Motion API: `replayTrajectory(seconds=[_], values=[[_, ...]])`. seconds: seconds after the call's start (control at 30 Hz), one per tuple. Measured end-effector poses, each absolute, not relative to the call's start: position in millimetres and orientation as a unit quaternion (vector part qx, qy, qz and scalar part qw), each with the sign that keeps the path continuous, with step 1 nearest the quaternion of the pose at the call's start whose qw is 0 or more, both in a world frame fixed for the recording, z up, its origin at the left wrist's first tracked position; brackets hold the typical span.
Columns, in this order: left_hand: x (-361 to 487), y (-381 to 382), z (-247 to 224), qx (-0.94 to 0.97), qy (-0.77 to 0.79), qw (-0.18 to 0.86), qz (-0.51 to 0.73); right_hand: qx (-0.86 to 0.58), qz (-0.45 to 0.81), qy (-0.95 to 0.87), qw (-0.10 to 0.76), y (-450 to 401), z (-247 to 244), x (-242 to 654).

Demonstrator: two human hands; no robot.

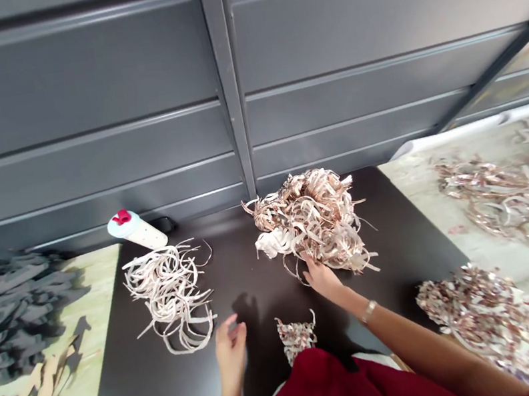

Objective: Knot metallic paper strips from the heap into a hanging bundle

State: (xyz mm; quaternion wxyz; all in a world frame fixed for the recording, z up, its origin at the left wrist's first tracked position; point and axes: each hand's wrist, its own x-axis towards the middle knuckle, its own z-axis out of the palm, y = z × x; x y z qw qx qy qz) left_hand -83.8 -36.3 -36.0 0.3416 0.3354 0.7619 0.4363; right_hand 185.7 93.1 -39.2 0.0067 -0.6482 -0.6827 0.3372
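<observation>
A tangled pile of shiny rose-gold and white strips [318,216] lies at the back middle of the dark table. At its lower left edge is my right hand [319,277], its fingers touching the strips; what they grip, if anything, is hidden. My left hand [230,342] is raised over the table with nothing in it, thumb and fingers apart. Left of it lies a loose heap of pale strips [174,294]. A small bundle of patterned strips [297,338] sits near my body, between my two forearms.
A white bottle with a red-topped lid [138,231] stands at the back left. Dark grey cut pieces [15,314] and tan pieces [44,394] cover the left table. More shiny strips [508,198] lie right, with another heap [487,316] nearer. Grey panels [135,152] rise behind.
</observation>
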Motion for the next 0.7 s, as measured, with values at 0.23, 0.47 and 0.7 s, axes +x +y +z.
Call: replayTrajectory(seconds=[0.23, 0.47, 0.7], values=[[-35.8, -55.1, -11.7, 0.369, 0.723, 0.416, 0.41, -0.617, 0.454, -0.642, 0.015, 95.8, -35.0, 183.5], [-1.6, -47.2, 16.7, 0.336, 0.666, 0.508, 0.43, -0.486, 0.659, -0.56, 0.126, 34.2, -2.0, 186.9], [29.8, -37.7, 56.4, 0.25, 0.574, 0.584, 0.517, -0.367, 0.779, -0.478, 0.171, 2.8, 40.4, 181.6]])
